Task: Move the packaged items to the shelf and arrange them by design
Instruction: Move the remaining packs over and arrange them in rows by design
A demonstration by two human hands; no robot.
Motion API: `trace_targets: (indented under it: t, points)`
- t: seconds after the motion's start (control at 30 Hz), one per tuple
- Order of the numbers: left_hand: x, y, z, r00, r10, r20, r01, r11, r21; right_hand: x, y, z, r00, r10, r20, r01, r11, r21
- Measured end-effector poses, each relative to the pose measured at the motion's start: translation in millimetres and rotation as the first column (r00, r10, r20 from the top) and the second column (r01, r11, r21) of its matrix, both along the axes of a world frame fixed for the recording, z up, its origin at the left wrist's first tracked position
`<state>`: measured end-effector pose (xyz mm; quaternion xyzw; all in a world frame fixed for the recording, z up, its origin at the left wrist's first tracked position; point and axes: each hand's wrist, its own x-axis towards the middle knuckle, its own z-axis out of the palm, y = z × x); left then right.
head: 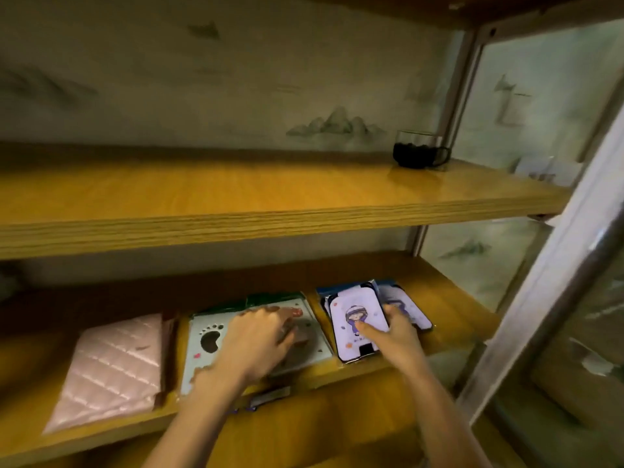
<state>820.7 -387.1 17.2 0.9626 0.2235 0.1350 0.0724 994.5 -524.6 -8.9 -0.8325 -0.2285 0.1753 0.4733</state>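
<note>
**Lower shelf** (452,298), btm half of frame, L to R:

1. Pink pack (114,369): lower left, flat, quilted.
2. Paw pack (209,342): ctr, just beside pink pack; others seem stacked under it. Left hand (260,339) lies on it, fingers spread flat, pressing, no grip.
3. Girl pack (354,319): right of ctr, atop same-design stack. Right hand (398,336) holds its right edge, thumb on face.
4. Cup (418,153): upper right, on upper shelf (236,197); not a task item.

**Step (est.):** squaring up sorted stacks, task near done.

**Nxt:** slide girl pack flush w/ its stack, then release. Go light, as the wrap looks slippery.
</note>
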Motion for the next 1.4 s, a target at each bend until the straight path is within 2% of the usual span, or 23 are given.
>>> trace_targets:
  t: [0.13,0.2,0.3,0.4,0.5,0.6,0.7,0.9,1.07,1.17,1.27,1.4]
  points:
    - [7.1,-5.0,-7.2,0.993,0.114,0.012,-0.114,0.993,-0.011,22.1,12.0,0.5,0.994,0.079,0.077,-0.068,0.989,-0.13]
    - [8.0,-6.6,-9.9,0.986,0.164,0.0,-0.164,0.986,-0.004,28.3,15.2,0.4,0.983,0.116,0.14,-0.078,0.965,-0.251]
    - [6.2,-7.7,-11.6,0.975,0.222,-0.001,-0.222,0.975,0.002,32.5,16.3,4.1,0.931,0.192,0.31,-0.016,0.871,-0.492]
    - [0.4,-6.6,-13.5,0.962,0.273,0.002,-0.273,0.962,-0.005,33.9,18.8,8.9,0.846,0.313,0.431,0.031,0.778,-0.627]
    - [-9.4,-3.7,-13.9,0.944,0.331,0.004,-0.331,0.943,0.016,28.5,27.1,17.2,0.802,0.4,0.445,-0.049,0.785,-0.617]
    - [-25.3,-0.1,-14.9,0.915,0.402,0.024,-0.403,0.915,0.03,10.1,41.4,28.4,0.727,0.521,0.448,-0.211,0.79,-0.576]
    - [-51.7,3.6,-18.3,0.885,0.464,0.039,-0.465,0.885,0.018,-22.1,58.6,34.4,0.634,0.632,0.445,-0.381,0.756,-0.532]
    - [-139.3,-3.7,-16.7,0.759,0.65,0.046,-0.651,0.759,0.022,-110.1,90.7,41.6,0.432,0.805,0.408,-0.637,0.592,-0.493]
    - [-231.7,-14.9,-9.2,0.596,0.796,0.103,-0.799,0.601,-0.027,-198.6,111.2,47.7,0.226,0.884,0.41,-0.763,0.422,-0.49]
    - [-285.1,-21.6,-8.4,0.536,0.839,0.091,-0.841,0.54,-0.026,-252.7,122.8,49.2,0.12,0.911,0.395,-0.808,0.321,-0.494]
    - [-342.5,-25.4,-7.9,0.477,0.876,0.068,-0.878,0.479,-0.006,-313.1,130.0,51.4,0.06,0.926,0.374,-0.843,0.248,-0.478]
    - [-417.1,-26.2,-5.9,0.436,0.898,0.052,-0.9,0.436,0.013,-391.0,134.3,49.6,0.037,0.917,0.397,-0.85,0.237,-0.47]
